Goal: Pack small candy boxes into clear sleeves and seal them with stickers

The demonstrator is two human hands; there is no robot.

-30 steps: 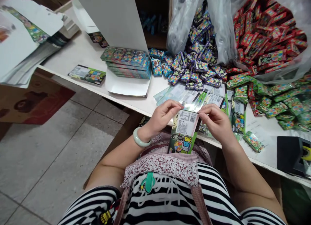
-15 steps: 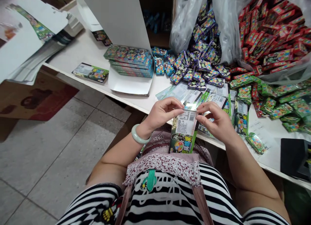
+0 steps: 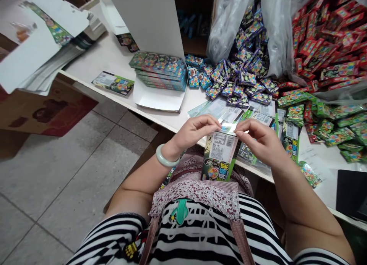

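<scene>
A flat green-and-black candy packet (image 3: 220, 152) with a white barcode label hangs upright in front of my apron, its lower end against the cloth. Along its top runs a shiny clear plastic edge (image 3: 228, 127). My left hand (image 3: 197, 133) pinches the left end of that edge between thumb and fingers. At the right end, my right hand (image 3: 255, 139) pinches it too, thumb against forefinger. Just beyond my hands, similar packets (image 3: 291, 141) lie overlapping on the table. A single small green candy box (image 3: 309, 174) rests near my right forearm.
The white table (image 3: 160, 118) runs across in front of me. An open white carton (image 3: 156, 99) holds stacked boxes. Behind lie heaps of purple boxes (image 3: 246, 78), red boxes (image 3: 329, 47) and green boxes (image 3: 352, 123). Flattened cartons (image 3: 57, 55) are piled at left; a black object (image 3: 351, 194) is at right.
The view has shifted slightly, so the table items appear further right. Both hands keep their pinch on the packet's top edge, and the right fingertips sit closer to the plastic edge.
</scene>
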